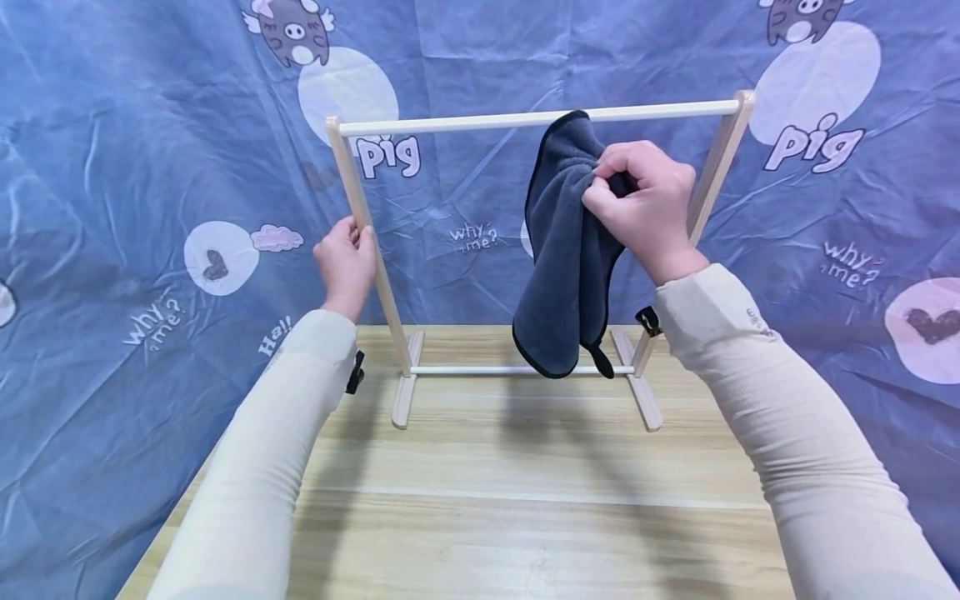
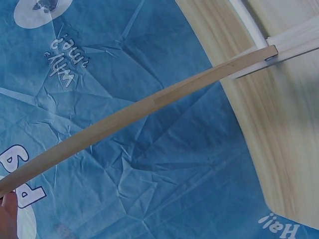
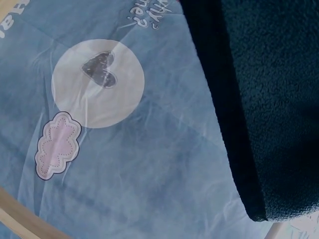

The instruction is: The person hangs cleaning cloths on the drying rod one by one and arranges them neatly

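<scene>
Dark-grey plush towel (image 1: 555,267), pinched by the right hand (image 1: 651,204), hangs at the top bar (image 1: 465,122) of a wooden rack (image 1: 385,292), whose side post (image 1: 390,312) the left hand (image 1: 347,262) grips; likely light and limp, best held by its hem.

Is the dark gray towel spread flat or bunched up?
Bunched up: the right hand pinches the dark gray towel, and folds run down from that pinch.

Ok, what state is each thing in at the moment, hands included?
Left hand: holding the rack
Right hand: pinching the cloth
Cloth: bunched, hanging in folds; unclear whether it touches the top bar
Rack: upright on the table
Backdrop: creased
</scene>
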`<act>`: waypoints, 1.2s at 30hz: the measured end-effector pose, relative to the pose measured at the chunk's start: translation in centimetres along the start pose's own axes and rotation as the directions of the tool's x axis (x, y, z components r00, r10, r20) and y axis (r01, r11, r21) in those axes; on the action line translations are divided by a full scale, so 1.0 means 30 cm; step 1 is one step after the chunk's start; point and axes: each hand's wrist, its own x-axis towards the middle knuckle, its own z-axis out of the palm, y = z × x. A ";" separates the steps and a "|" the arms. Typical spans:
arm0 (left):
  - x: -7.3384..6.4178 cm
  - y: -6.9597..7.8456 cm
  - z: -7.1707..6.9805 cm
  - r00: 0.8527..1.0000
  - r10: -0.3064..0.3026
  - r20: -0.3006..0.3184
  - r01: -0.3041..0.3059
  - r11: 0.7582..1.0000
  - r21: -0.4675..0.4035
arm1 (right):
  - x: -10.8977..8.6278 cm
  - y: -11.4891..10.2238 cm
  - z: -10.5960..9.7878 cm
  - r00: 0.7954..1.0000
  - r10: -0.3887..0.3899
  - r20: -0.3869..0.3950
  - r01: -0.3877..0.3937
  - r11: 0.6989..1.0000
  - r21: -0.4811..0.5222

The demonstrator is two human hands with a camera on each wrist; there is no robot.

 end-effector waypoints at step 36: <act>0.001 0.006 -0.004 0.999 -0.021 0.024 0.021 1.000 -0.005 | 0.129 0.024 0.010 0.986 -0.131 0.101 0.151 0.963 -0.225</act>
